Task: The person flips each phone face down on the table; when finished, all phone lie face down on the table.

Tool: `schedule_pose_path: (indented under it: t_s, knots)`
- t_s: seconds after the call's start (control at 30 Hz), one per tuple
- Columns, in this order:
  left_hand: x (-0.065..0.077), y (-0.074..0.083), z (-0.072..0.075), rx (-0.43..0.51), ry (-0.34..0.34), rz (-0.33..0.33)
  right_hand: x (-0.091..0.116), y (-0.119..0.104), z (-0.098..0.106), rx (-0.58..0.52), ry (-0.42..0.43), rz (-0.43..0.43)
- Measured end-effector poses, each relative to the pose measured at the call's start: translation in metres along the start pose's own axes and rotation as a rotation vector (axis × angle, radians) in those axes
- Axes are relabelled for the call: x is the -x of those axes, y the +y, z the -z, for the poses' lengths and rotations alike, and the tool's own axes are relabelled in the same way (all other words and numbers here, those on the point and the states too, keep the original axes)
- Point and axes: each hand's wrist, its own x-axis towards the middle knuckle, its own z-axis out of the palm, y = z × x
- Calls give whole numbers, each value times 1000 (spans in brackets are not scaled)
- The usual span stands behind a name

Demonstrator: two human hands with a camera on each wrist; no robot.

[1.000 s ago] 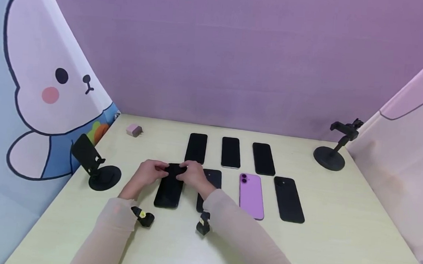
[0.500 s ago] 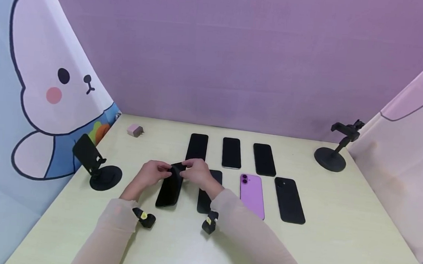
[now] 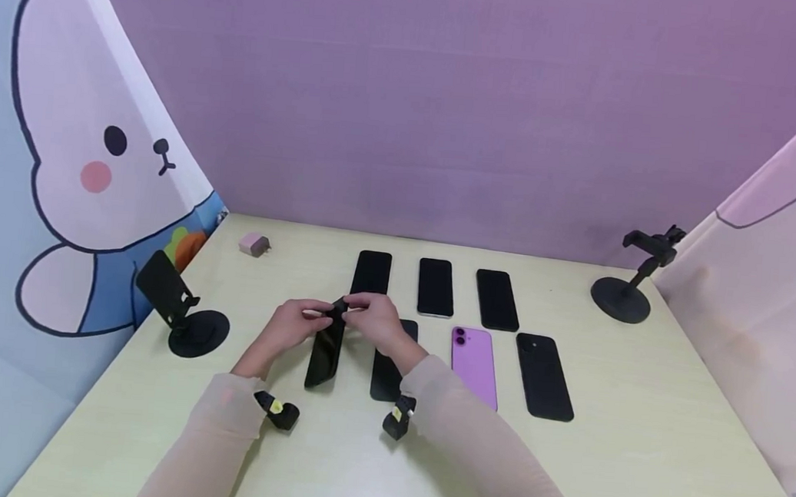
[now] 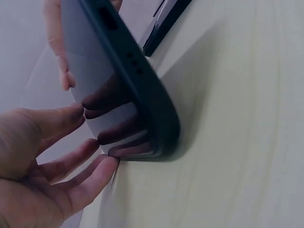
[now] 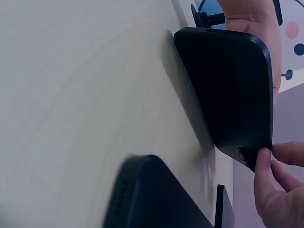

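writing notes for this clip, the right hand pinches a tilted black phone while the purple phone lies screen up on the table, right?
The purple phone lies screen down, not up: the head view shows its back and lenses. The right hand does pinch a tilted black phone.

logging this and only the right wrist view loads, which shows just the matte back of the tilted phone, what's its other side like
Observer: Glossy and dark: the left wrist view shows the tilted phone with fingers of the left hand mirrored in it.
Operator: any bright coloured phone around
Observer: Yes, the head view shows a purple phone lying camera side up.
Operator: what stands at the table's far right
Observer: A black stand, round at the foot.
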Motion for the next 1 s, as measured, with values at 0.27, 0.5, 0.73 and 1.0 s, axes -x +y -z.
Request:
schedule_pose_path:
  t_s: [0.27,0.5,0.73,1.0]
  knots:
    - [0,6,-6,302,-6,17,-1,0,0,-148,6,34]
    - [-2,7,-9,536,-2,70,-3,0,-1,-197,4,40]
    - [-3,10,-6,614,11,84,-5,2,-6,-258,-4,58]
    - [-3,13,-2,587,28,122,-6,4,-9,-190,14,31]
